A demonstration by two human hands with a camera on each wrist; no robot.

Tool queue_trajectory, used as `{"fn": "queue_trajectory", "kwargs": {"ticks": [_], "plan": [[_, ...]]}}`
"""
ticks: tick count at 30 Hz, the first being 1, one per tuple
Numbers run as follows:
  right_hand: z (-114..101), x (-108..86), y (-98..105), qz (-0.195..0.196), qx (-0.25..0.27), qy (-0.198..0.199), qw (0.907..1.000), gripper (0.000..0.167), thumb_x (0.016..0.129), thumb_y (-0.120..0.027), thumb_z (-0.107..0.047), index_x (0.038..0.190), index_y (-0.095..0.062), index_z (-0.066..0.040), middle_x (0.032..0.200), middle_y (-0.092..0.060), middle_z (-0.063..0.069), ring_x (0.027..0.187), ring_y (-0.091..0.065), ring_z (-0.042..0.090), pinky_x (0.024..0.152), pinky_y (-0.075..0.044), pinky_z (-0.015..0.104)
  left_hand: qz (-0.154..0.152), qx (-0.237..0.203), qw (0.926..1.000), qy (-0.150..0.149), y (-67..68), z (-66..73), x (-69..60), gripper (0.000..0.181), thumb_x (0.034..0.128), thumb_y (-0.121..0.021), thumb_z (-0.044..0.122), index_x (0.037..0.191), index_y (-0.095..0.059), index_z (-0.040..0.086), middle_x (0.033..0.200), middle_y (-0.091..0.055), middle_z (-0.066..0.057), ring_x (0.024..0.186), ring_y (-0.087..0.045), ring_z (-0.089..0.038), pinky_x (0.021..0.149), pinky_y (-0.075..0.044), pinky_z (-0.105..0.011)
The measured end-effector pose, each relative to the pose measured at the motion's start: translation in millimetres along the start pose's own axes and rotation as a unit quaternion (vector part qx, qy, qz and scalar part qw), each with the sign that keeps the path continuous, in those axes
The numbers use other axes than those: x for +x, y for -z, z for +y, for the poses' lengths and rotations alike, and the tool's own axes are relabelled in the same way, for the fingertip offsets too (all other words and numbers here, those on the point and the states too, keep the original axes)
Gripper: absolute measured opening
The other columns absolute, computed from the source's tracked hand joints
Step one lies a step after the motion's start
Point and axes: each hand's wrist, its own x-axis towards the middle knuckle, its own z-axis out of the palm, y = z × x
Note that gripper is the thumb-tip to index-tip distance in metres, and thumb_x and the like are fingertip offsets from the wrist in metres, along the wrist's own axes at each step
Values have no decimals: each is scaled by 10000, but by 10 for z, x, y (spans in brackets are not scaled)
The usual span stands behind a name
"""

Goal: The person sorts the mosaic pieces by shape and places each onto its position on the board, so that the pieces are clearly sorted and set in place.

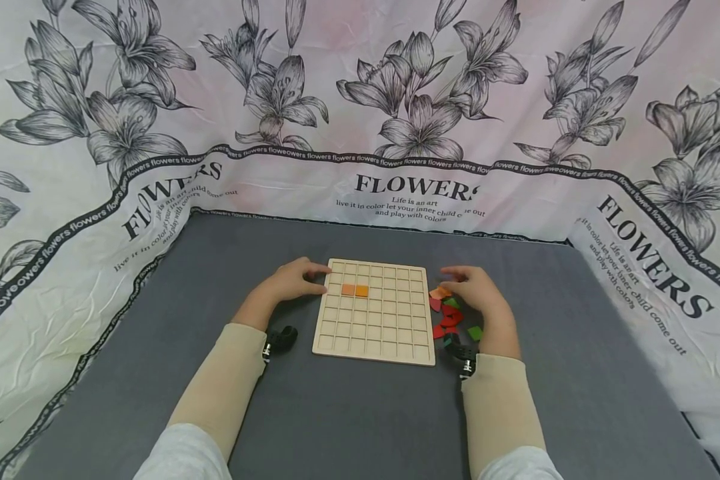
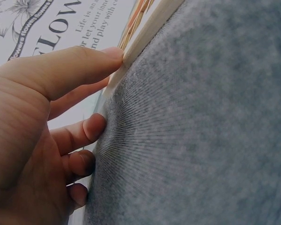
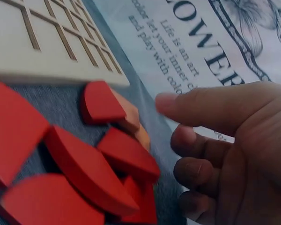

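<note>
A light wooden grid board lies flat on the dark grey cloth. Two orange square tiles sit side by side in its upper left cells, one lighter and one deeper orange. The thumb and forefinger of my left hand touch the board's left edge, and its other fingers bend loosely. Beyond the right edge, my right hand is over a loose heap of red pieces, orange pieces and green pieces. In the right wrist view, nothing shows between its thumb and fingers.
A separate green piece lies at the heap's right side. The grey cloth runs around the board. A white flower-printed curtain with lettering encloses the back and both sides. Each wrist carries a small black camera mount.
</note>
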Motion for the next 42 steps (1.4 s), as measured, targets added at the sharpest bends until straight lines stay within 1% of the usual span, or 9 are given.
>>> {"fn": "queue_trajectory", "kwargs": {"ticks": [3,6,10,15,18,22,29,36,42], "plan": [[73,8,11,-120,-17,-82,9999,449,1011,-659,-202,1417,-604,-20,1317,-547,242,1129,-490,374,971,-421,536,11,-9,10000,11,6,-3,6,540,923,-793,331,1426,-647,201,999,-482,-66,872,-434,-230,749,-349,-396],[134,18,6,-162,-92,-174,9997,417,1000,-669,-179,1379,-630,-8,1151,-569,204,1032,-498,339,875,-429,480,8,-5,10000,12,10,-7,8,540,922,-793,334,1426,-647,205,999,-479,-66,876,-433,-231,751,-348,-400],[165,17,3,-193,-183,-248,9993,395,997,-665,-172,1348,-648,8,964,-522,137,933,-497,307,772,-392,425,-22,10,10000,-17,5,-15,13,540,926,-789,337,1428,-644,203,1006,-484,-63,884,-436,-232,755,-352,-404],[151,1,7,-265,-160,-375,9988,401,999,-657,-181,1358,-646,-1,989,-512,130,966,-483,310,786,-379,430,-3,24,10000,-34,-4,-22,22,537,925,-790,335,1426,-646,206,1011,-490,-63,885,-440,-234,756,-356,-401],[147,4,2,-242,-209,-380,9988,399,1000,-654,-183,1354,-646,1,948,-514,121,905,-492,287,749,-385,410,20,41,10000,-41,-3,-14,17,537,923,-791,332,1423,-648,200,1011,-490,-65,881,-439,-234,753,-355,-399],[160,29,-14,-63,-299,-290,9991,379,988,-656,-160,1316,-652,28,891,-529,110,801,-495,253,683,-395,372,22,62,10000,-37,6,1,3,539,924,-791,328,1425,-646,194,1012,-493,-68,878,-441,-234,753,-357,-401],[162,11,7,467,-434,-398,9972,386,980,-645,-189,1292,-643,38,939,-552,126,798,-506,254,666,-406,364,14,36,10000,-10,8,8,-10,540,921,-796,326,1424,-648,198,1007,-494,-67,873,-440,-232,754,-354,-402],[29,-86,126,1034,-309,2,9942,366,980,-606,-176,1287,-654,17,982,-579,132,770,-505,255,656,-412,380,24,32,10000,-24,9,21,-11,529,928,-789,319,1422,-649,194,1003,-489,-67,871,-437,-232,756,-350,-403],[-113,-113,188,1141,-461,257,9921,342,1001,-595,-203,1291,-665,-35,1028,-602,110,794,-520,259,672,-417,394,-16,15,10000,19,11,21,-5,527,932,-784,317,1427,-645,199,1001,-485,-69,875,-434,-234,760,-346,-407]]}}
